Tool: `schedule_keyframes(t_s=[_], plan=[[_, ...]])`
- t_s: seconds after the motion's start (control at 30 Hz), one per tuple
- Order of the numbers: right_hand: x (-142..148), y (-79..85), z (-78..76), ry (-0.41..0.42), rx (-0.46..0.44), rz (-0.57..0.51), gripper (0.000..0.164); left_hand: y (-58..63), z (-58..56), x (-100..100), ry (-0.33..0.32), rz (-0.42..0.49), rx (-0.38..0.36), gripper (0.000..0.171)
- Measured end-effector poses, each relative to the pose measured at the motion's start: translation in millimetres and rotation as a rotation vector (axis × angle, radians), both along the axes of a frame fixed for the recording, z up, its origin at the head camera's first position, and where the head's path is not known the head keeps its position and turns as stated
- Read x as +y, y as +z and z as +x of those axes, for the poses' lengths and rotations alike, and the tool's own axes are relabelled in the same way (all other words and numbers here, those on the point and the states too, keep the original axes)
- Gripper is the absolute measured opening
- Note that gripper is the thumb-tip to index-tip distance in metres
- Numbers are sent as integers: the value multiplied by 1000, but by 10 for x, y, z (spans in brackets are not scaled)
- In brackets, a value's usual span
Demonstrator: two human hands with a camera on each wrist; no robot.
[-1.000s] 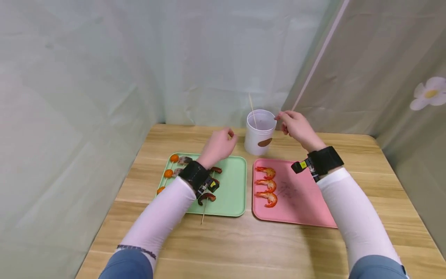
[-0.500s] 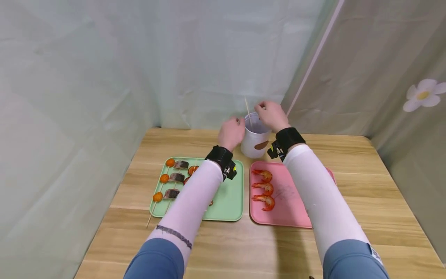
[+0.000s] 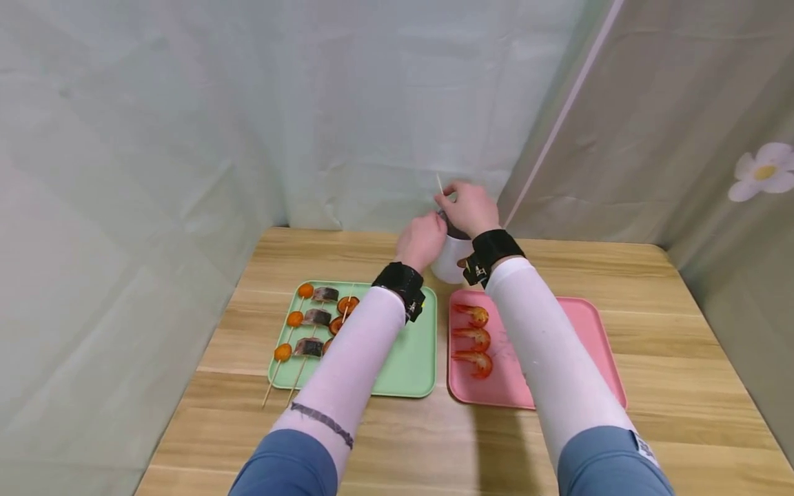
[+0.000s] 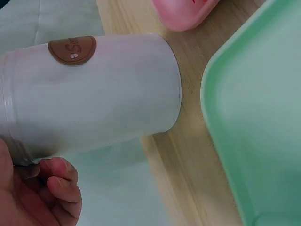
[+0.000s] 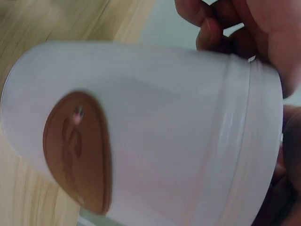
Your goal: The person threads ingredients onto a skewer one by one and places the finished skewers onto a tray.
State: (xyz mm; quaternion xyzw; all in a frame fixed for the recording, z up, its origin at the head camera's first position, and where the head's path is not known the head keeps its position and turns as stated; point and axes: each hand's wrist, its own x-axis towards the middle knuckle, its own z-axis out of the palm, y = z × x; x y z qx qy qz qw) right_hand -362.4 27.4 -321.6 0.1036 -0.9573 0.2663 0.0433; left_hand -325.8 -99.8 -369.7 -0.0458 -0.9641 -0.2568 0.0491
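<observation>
A white cylindrical bucket [image 3: 448, 267] with a brown leather-like label [image 5: 77, 153] stands upright at the back of the table. My left hand [image 3: 422, 241] grips its rim on the left side; in the left wrist view the fingers [image 4: 63, 190] are curled at the rim. Above the mouth, my right hand [image 3: 471, 209] pinches a thin wooden skewer [image 3: 439, 182] that leans out of the bucket. The skewer's lower part is hidden by the hands and the bucket wall. In the right wrist view only the bucket's side and some fingers show.
A green tray [image 3: 403, 379] at left holds skewers with orange balls [image 3: 294, 319], fish pieces [image 3: 316, 317] and brown round slices [image 3: 347, 304], partly under the left arm. A pink tray [image 3: 583, 324] at right carries shrimps [image 3: 474, 339]. Curtains hang close behind the table.
Both hands have moved in to the bucket: the left to its rim, the right leftward over the mouth to the skewer. The trays and food have not moved.
</observation>
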Motion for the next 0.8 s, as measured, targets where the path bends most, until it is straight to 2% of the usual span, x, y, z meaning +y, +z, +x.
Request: schedule_keyframes(t_s=[0.17, 0.3, 0.6, 0.8], plan=[[-30, 5, 4, -38, 10, 14, 33, 66, 18, 51, -31, -86, -13, 42], [-31, 17, 6, -73, 3, 2, 33, 101, 23, 70, -51, -141, -23, 38], [19, 66, 15, -113, -12, -14, 39, 63, -31, 59, -27, -126, -37, 40], [76, 54, 17, -103, -15, -68, 52, 34, -75, 53, -41, -116, -16, 42]])
